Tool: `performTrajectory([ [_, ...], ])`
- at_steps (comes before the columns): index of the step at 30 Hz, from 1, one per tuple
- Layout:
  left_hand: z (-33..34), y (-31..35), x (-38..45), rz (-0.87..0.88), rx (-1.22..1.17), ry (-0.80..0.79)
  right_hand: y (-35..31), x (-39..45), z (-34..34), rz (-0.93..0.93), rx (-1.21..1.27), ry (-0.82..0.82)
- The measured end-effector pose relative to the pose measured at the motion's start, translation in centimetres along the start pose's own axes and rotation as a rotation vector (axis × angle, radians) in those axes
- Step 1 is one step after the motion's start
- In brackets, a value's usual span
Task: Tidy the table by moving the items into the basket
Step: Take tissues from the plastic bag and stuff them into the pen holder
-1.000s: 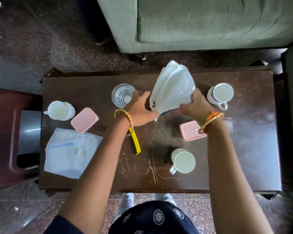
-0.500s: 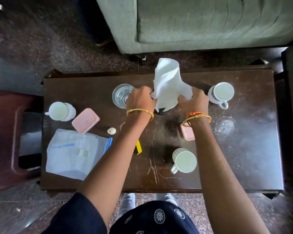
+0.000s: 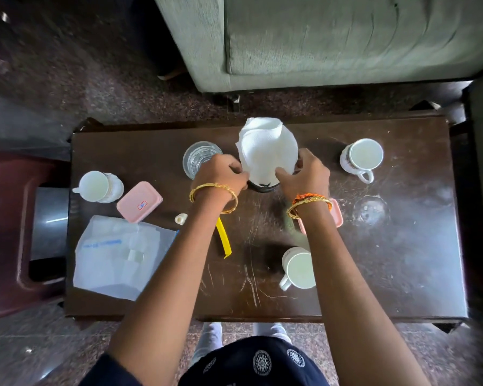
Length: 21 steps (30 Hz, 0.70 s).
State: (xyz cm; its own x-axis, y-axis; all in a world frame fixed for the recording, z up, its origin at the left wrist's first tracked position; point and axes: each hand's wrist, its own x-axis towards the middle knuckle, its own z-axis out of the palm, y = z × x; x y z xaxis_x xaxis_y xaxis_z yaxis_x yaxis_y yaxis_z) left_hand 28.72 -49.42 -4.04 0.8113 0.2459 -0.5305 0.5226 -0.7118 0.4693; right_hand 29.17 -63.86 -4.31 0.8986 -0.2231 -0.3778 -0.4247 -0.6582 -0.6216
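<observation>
Both hands grip a white bag (image 3: 267, 151) at the far middle of the table (image 3: 402, 260): the left hand (image 3: 222, 174) pinches its near-left edge and the right hand (image 3: 304, 174) holds its near-right edge, fingers curled on the plastic. The bag stands over a small dark round thing (image 3: 262, 187), perhaps the basket's rim, though too little shows to be sure. Whether the bag is going in or lining it I cannot tell.

By my judgement the task has barely begun, since nearly everything sits out on the table. Just left of the bag stands a glass (image 3: 200, 160). A cup (image 3: 361, 160) stands well to the right, another cup (image 3: 297, 270) near the front edge, and a third (image 3: 96, 186) at the far left. One pink box (image 3: 139, 201) lies beside that left cup; a second pink box (image 3: 336, 215) is half hidden under the right wrist. A yellow strip (image 3: 224, 238) lies below the left wrist, a small white cap (image 3: 180, 218) near it, and a flat clear pouch (image 3: 120, 252) covers the front-left corner.

All of these are left to move
</observation>
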Motion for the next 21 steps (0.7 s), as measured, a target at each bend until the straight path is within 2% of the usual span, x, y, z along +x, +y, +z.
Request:
performTrajectory([
  [3, 0.7, 0.0, 0.1, 0.015, 0.034, 0.084, -0.5, 0.2, 0.1, 0.005, 0.011, 0.041],
  [6, 2.4, 0.8, -0.2, 0.017, 0.146, 0.208, -0.8, 0.5, 0.7, -0.014, -0.062, 0.002],
  [9, 3.8, 1.4, -0.7, 0.035, 0.23, 0.25, -0.9, 0.6, 1.3, -0.013, -0.114, -0.031],
  [16, 1.2, 0.1, -0.8, -0.03, 0.017, 0.187, -0.8, 0.5, 0.1, 0.011, -0.019, 0.075],
  [19, 0.3, -0.3, -0.4, 0.029, -0.091, 0.1, -1.7, 0.5, -0.4, 0.0, 0.05, 0.108],
  [21, 0.2, -0.2, 0.2, 0.095, -0.17, 0.127, -2.8, 0.6, -0.6, 0.02, 0.148, 0.146],
])
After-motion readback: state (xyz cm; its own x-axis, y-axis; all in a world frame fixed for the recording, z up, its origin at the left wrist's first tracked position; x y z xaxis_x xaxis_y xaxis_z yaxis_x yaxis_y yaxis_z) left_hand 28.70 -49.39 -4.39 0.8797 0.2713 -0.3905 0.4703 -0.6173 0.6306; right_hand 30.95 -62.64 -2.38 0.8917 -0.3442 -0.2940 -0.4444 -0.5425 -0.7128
